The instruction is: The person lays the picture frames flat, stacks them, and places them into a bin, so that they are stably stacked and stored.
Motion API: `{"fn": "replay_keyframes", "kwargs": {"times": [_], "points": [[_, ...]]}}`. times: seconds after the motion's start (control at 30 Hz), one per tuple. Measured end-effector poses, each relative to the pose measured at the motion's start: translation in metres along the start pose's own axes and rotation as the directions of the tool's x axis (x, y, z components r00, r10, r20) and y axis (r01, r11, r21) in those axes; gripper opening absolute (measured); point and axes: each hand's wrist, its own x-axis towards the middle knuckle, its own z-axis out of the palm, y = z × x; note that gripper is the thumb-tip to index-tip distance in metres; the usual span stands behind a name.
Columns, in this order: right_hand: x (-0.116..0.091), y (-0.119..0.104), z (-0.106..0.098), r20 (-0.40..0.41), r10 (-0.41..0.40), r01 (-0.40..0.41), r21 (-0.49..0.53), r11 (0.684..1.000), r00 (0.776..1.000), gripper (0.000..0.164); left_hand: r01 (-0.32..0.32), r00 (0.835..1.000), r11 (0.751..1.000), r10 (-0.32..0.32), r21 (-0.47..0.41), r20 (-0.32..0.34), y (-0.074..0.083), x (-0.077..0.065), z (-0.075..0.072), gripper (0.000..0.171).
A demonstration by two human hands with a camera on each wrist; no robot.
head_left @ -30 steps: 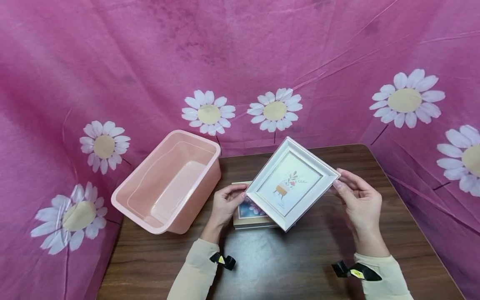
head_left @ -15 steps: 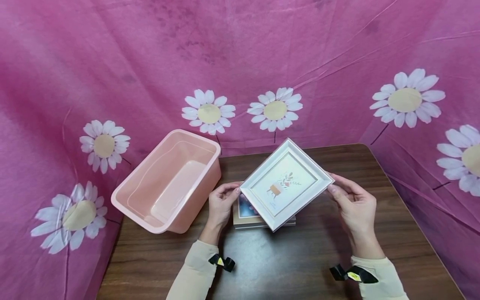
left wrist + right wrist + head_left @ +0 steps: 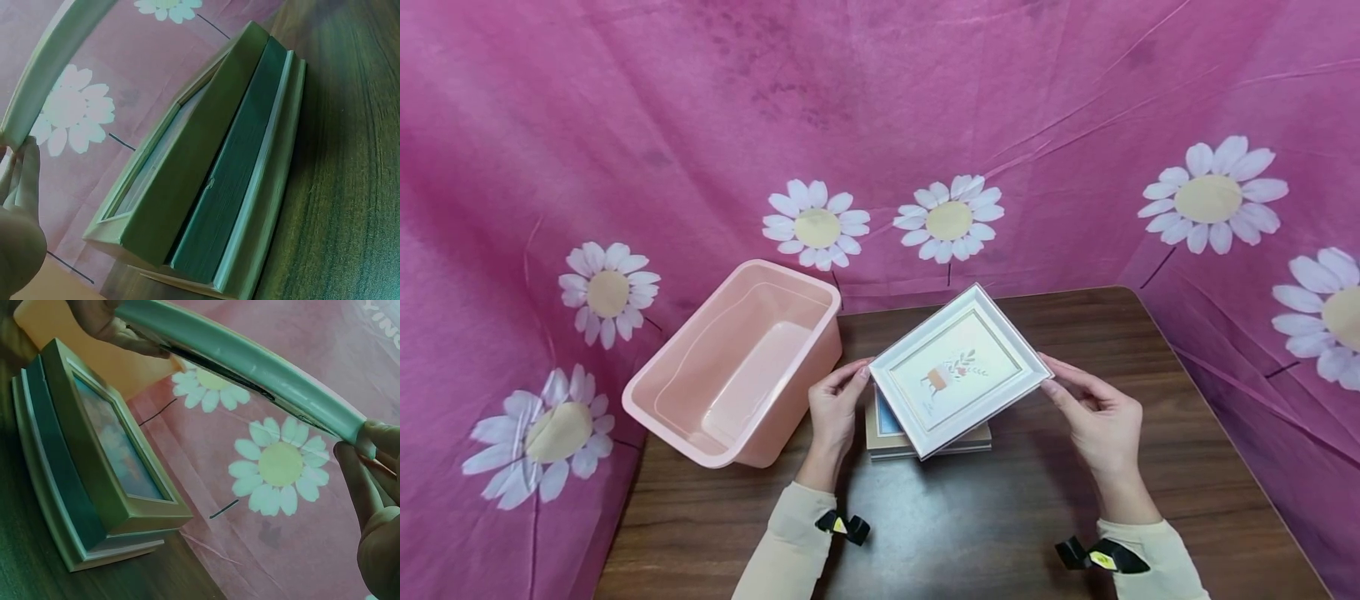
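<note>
Between both hands hangs a white picture frame (image 3: 961, 372) with a drawing of a potted plant, tilted and turned cornerwise. My left hand (image 3: 833, 410) pinches its left corner between thumb and fingers. At the opposite corner, my right hand (image 3: 1099, 421) pinches it the same way. Below lies a stack of picture frames (image 3: 928, 446), partly hidden by the white one in the head view. The wrist views show a gap between the held frame (image 3: 250, 359) and the stack (image 3: 206, 181). On top of the stack is a tan wooden frame (image 3: 131, 515) around a blue floral picture.
A pink plastic tub (image 3: 801, 400) stands left of the stack, close to my left hand. The brown wooden table (image 3: 1000, 533) ends at a pink cloth (image 3: 1045, 100) printed with white daisies, hanging behind and at both sides.
The white frame has shifted left and slightly down, tilting flatter over the stack. Both hands have moved left with it, keeping hold of its corners. Tub and stack have stayed put.
</note>
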Motion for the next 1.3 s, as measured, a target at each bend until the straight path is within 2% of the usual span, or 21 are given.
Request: {"fn": "replay_keyframes", "kwargs": {"times": [0.17, 0.43, 0.67, 0.77, 1.07, 1.3], "points": [[-0.005, 0.003, 0.000, 0.001, -0.015, 0.015, -0.052, 0.999, 1.000, 0.028, 0.015, 1.000, 1.000, -0.015, -0.007, 0.006, 0.003, -0.001, -0.001, 0.029], [-0.014, 0.007, 0.000, -0.005, -0.014, 0.014, -0.080, 0.997, 1.000, 0.026, 0.031, 0.999, 0.998, -0.030, -0.061, 0.017, 0.004, -0.002, -0.002, 0.035], [-0.023, 0.011, 0.002, -0.034, 0.000, -0.004, -0.112, 0.994, 0.999, 0.027, 0.103, 0.994, 0.982, -0.106, -0.155, -0.008, 0.004, -0.001, -0.001, 0.032], [-0.027, 0.013, 0.004, -0.033, -0.013, 0.008, -0.144, 0.990, 0.999, 0.027, 0.107, 0.994, 0.978, -0.111, -0.177, -0.014, 0.004, 0.000, -0.001, 0.031], [-0.040, 0.017, 0.009, -0.048, -0.015, 0.005, -0.221, 0.975, 0.999, 0.026, 0.119, 0.991, 0.986, -0.125, -0.112, -0.040, 0.007, 0.004, -0.004, 0.035], [-0.052, 0.018, 0.017, -0.085, 0.023, -0.047, -0.289, 0.956, 0.996, 0.024, 0.154, 0.987, 0.988, -0.155, -0.018, -0.036, 0.011, 0.007, -0.009, 0.038]]}}
